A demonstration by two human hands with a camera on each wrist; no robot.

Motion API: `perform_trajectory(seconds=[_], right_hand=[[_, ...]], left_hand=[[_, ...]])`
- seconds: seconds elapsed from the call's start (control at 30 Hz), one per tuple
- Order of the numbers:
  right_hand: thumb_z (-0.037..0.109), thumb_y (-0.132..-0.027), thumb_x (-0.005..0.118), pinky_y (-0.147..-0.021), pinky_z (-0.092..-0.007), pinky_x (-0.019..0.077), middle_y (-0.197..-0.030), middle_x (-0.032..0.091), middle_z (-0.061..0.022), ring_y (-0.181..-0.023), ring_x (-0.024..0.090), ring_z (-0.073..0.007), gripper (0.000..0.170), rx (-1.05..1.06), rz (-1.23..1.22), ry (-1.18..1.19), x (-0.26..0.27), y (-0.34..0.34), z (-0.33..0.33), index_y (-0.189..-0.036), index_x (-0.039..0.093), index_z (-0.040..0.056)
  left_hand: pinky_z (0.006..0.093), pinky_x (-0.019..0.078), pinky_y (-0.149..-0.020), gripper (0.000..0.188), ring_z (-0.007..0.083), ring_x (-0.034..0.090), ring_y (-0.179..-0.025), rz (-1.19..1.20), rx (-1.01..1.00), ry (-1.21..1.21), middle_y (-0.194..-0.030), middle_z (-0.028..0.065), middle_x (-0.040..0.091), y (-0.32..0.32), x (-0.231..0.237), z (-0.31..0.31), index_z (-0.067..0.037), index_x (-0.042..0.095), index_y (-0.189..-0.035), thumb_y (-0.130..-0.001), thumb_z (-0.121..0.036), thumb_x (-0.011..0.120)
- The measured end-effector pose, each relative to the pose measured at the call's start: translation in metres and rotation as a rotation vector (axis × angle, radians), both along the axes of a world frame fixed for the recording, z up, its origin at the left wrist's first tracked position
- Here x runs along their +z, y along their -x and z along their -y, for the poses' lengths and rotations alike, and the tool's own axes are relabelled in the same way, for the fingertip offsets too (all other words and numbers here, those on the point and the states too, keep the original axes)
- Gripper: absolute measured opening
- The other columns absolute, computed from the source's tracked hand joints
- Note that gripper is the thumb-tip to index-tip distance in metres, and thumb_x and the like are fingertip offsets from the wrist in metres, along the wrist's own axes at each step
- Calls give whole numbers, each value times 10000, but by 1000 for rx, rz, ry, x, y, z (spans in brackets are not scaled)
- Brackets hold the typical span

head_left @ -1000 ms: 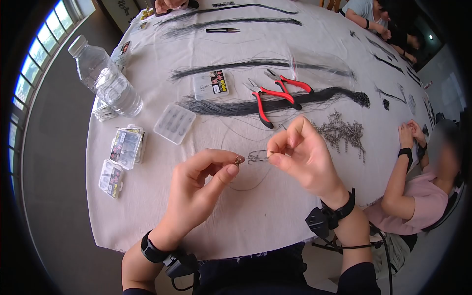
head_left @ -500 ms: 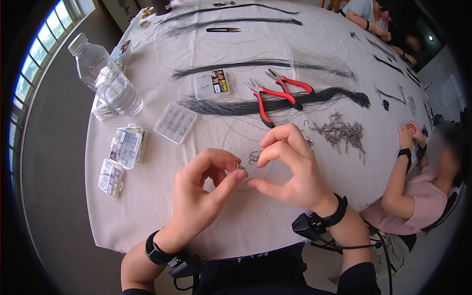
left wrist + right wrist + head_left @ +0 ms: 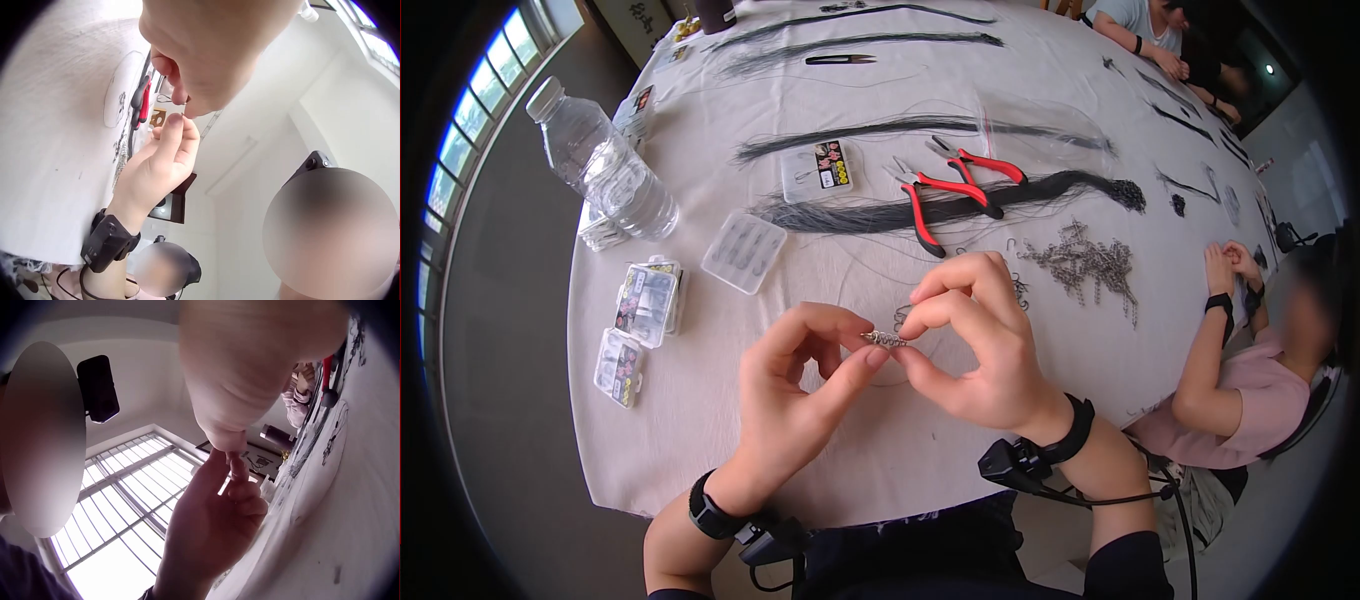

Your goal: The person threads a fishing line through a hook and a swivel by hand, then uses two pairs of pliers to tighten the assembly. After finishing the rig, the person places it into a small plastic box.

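Note:
A small silver metal piece (image 3: 884,339), bumpy like a short row of links or coils, spans the gap between the two hands in the head view. My left hand (image 3: 798,375) pinches its left end between thumb and index finger. On the other side, my right hand (image 3: 988,365) has thumb and index fingertips at the right end, pinching it. Metal hooks (image 3: 903,317) lie on the cloth just behind the fingertips. In both wrist views the fingertips of the two hands meet, and the fingers largely hide the piece.
Two red-handled pliers (image 3: 919,217) lie across a bundle of black line (image 3: 850,216). A heap of metal links (image 3: 1086,263) sits to the right. Clear hook boxes (image 3: 743,252) and a water bottle (image 3: 605,160) stand left. Another person (image 3: 1230,390) sits at the right.
My right hand has come down and left from beyond the hooks to the left hand's fingertips. It has closed on the metal piece's right end. The piece now lies more level.

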State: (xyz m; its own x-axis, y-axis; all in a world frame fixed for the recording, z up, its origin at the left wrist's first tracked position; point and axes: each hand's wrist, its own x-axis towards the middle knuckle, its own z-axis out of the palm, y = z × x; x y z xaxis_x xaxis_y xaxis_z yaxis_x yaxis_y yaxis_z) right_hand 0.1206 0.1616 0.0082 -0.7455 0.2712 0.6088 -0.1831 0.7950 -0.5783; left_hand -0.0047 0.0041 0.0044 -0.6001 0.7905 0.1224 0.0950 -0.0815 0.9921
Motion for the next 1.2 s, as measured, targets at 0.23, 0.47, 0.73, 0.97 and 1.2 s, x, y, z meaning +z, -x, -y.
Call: perform_trajectory(seconds=[0.23,0.47,0.73,0.97,1.2], right_hand=[[53,-731,805,-821,-352,451,-986,585,-63,-948,533,-251,228,105,33,94,6,0,-8,-902,657,81],[34,-743,782,-803,-352,469,-853,614,-44,-851,587,-222,189,-16,345,-96,1,-10,-41,-907,692,62],[27,-777,741,-823,-365,452,-864,620,-28,-849,584,-240,133,-11,174,-127,4,-3,-24,-855,643,69],[-15,-797,691,-717,-332,457,-775,600,-23,-732,599,-196,141,101,246,123,9,-10,-22,-873,607,69],[-8,-872,644,-655,-266,453,-797,685,-9,-722,627,-95,58,189,362,474,10,-9,-20,-899,652,43]], left_hand=[[218,408,-692,162,70,531,-847,-153,-39,-87,-1072,45,699,7,-5,-1,-56,688,-1021,-872,-27,742],[292,381,-816,113,126,522,-939,-164,80,0,-1003,-9,727,7,-1,0,-73,683,-990,-883,-86,717],[294,385,-817,113,137,514,-942,-202,96,51,-999,-6,714,6,-6,0,-69,677,-989,-883,-88,714],[296,397,-821,133,149,522,-951,-244,62,55,-1004,-8,715,7,-7,0,-70,698,-1012,-882,-89,716],[299,415,-798,121,159,548,-913,-278,25,80,-982,-8,728,6,0,0,-84,713,-1004,-885,-104,720]])
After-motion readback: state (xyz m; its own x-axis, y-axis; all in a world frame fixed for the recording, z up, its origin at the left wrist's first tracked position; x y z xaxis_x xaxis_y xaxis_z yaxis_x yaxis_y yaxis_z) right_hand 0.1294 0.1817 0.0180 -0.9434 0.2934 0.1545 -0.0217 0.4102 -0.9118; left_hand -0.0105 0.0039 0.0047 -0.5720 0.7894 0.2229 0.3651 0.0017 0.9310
